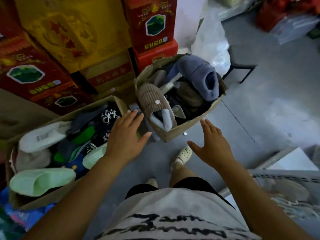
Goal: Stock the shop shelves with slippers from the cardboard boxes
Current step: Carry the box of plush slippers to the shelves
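A small cardboard box [188,127] stands on the grey floor ahead of me, heaped with plush slippers: a brown ribbed one [151,99] at its near left and a blue one [200,75] at its far right. My left hand [125,135] is spread open just left of the box's near corner, fingers straight, holding nothing. My right hand [212,146] is open too, just below the box's near right edge. A larger cardboard box [119,103] at the left holds mixed slippers, among them a pale green slide [41,181] and a white one [43,135].
Red and yellow printed cartons [65,37] are stacked behind both boxes. A white plastic bag [213,42] and a dark stool [242,66] stand to the right. A grey metal shelf edge [285,175] is at the lower right. My foot in a cream clog [181,155] is between the hands.
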Tool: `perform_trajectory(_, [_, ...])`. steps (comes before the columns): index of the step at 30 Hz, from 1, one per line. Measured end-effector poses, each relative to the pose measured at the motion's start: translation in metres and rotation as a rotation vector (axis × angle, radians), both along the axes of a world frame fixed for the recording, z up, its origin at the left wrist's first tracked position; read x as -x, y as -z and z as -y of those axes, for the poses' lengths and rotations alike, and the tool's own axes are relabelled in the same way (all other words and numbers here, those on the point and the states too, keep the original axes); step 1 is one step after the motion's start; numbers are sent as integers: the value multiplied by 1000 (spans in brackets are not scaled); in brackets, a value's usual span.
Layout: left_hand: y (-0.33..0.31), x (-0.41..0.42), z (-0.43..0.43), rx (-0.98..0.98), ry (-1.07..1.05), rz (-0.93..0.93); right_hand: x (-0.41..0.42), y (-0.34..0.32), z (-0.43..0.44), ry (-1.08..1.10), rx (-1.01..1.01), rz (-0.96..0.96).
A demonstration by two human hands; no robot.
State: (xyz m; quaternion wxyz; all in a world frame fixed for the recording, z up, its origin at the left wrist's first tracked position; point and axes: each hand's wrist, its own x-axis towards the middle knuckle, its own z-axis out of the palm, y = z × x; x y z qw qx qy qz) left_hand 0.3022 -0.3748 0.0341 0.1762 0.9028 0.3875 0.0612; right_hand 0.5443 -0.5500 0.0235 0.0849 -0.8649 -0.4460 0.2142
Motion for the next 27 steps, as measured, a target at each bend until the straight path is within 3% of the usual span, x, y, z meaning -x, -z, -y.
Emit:
perform_trajectory(7, [7, -91, -72, 62, -31, -54, -82, 16, -63, 27, 27, 2])
perform_trajectory(14, [31, -159, -140, 94, -2, -164, -125, 51, -116, 57, 135, -123])
perform_trajectory(22, [73, -212, -249, 94, 137, -387, -120, 105, -157, 504, 196, -178])
perform_trajectory(27, [113, -237, -319, 137, 57, -439, -110, 136, -173, 818, 159, -189])
